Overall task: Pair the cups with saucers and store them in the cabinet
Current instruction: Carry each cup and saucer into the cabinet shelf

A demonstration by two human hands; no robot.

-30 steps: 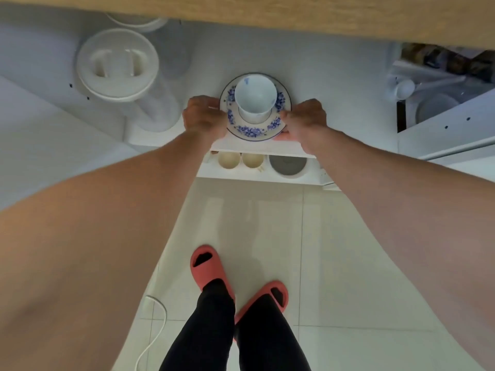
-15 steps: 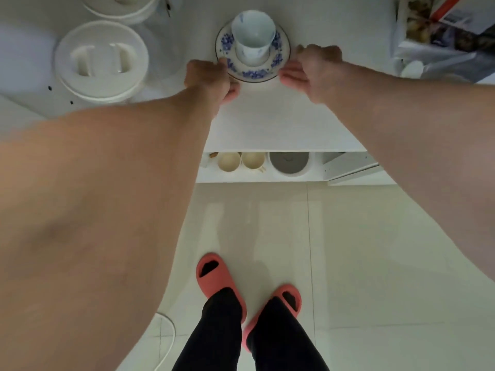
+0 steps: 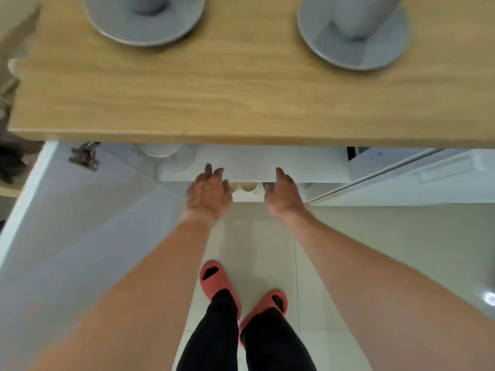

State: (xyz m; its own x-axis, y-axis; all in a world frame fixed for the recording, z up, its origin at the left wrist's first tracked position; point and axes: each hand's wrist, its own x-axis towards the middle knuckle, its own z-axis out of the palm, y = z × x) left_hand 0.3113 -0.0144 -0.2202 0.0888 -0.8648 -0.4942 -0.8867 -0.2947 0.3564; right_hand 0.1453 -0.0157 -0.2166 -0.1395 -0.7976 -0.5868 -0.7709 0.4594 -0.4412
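- Left cup and saucer (image 3: 144, 20): grey pair on the wooden counter (image 3: 241, 97), cup seated on saucer, awaiting storage.
- Left hand (image 3: 209, 195): open and empty, now drawn back to the cabinet shelf (image 3: 249, 164) edge.
- Blue-patterned cup and saucer: released half a second ago on that shelf; now hidden under the counter, judged stored.
- Right hand (image 3: 284, 195): open, empty, likewise withdrawn.
- Right cup and saucer (image 3: 353, 36): second grey pair on the counter, still to store.

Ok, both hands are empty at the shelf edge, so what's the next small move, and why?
Probably lift both hands to the right grey set on the wooden counter. The left hand and right hand are open and hold nothing, and two grey cup-and-saucer sets wait on the counter; the left set would do as well.
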